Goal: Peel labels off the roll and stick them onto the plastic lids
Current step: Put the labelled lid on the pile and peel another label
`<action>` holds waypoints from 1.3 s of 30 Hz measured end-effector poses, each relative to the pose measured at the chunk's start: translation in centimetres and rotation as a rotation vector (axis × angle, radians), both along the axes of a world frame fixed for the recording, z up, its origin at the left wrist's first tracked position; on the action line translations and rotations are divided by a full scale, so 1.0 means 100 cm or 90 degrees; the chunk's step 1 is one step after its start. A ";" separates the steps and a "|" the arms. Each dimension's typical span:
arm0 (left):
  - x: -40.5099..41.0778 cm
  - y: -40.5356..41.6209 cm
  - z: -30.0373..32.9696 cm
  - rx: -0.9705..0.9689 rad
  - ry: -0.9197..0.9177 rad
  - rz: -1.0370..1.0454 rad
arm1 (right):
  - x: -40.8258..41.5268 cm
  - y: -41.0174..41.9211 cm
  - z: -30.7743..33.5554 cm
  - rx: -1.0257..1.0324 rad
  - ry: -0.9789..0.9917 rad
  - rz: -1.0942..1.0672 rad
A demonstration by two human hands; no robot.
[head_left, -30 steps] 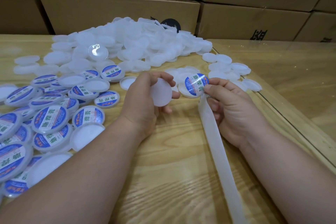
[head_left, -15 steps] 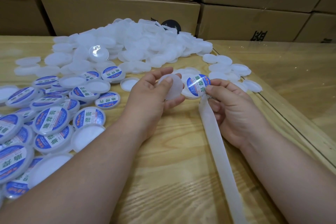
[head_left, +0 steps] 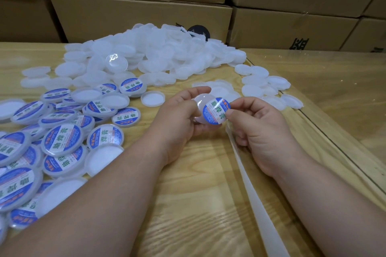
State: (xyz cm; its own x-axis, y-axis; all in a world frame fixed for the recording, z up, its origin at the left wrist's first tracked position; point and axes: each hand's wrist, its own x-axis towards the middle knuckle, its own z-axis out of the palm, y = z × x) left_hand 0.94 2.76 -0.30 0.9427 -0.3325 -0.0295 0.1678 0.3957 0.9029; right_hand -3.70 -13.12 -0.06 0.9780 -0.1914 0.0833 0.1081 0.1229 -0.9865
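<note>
My left hand [head_left: 177, 119] grips a blank white plastic lid [head_left: 200, 103] at the middle of the wooden table, thumb on its top edge. My right hand [head_left: 259, 129] pinches a round blue-and-white label [head_left: 216, 110] by its right edge and holds it over the right part of that lid. The white backing strip [head_left: 252, 192] of the label roll runs from under my right hand down to the bottom edge. Whether the label touches the lid, I cannot tell.
Several labelled lids [head_left: 60, 142] lie heaped at the left. A big pile of blank white lids [head_left: 158, 54] fills the back of the table [head_left: 200, 204], with more at the right [head_left: 261, 83]. Stacked cardboard boxes [head_left: 142, 12] stand behind. A glass sheet edge [head_left: 334, 144] runs along the right.
My left hand turned the blank lid to face up and brought it toward the label. My right hand lifted the label off the strip's end and moved it left over the lid.
</note>
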 end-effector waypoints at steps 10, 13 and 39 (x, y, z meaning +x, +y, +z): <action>0.001 -0.002 -0.003 0.043 -0.023 -0.025 | -0.002 0.004 0.002 -0.007 -0.020 0.009; 0.002 -0.003 -0.004 0.054 -0.030 -0.027 | -0.002 0.005 0.002 -0.015 -0.020 0.006; 0.001 -0.006 -0.010 0.089 -0.107 -0.019 | -0.003 0.006 0.004 -0.012 -0.009 -0.013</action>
